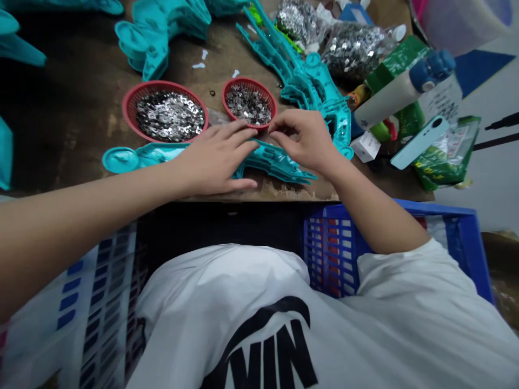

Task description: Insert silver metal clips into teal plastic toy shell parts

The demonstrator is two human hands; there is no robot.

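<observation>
A long teal plastic part [271,162] lies along the front of the table before me. My left hand [217,156] rests flat across its middle, fingers stretched out and thumb apart. Just above the part's right half is my right hand [304,135], with thumb and fingertips drawn together; anything between them is too small to make out. Right behind the part stand a small red basket [248,102] of small metal pieces, close to my right fingertips, and a larger red basket [170,114] full of shiny metal clips.
More teal parts [162,32] lie at the back, with another stack [312,81] behind my right hand. Bags of metal pieces [354,48], a white bottle [389,100] and a phone [419,141] are at the right. A blue crate [336,251] stands below the table edge.
</observation>
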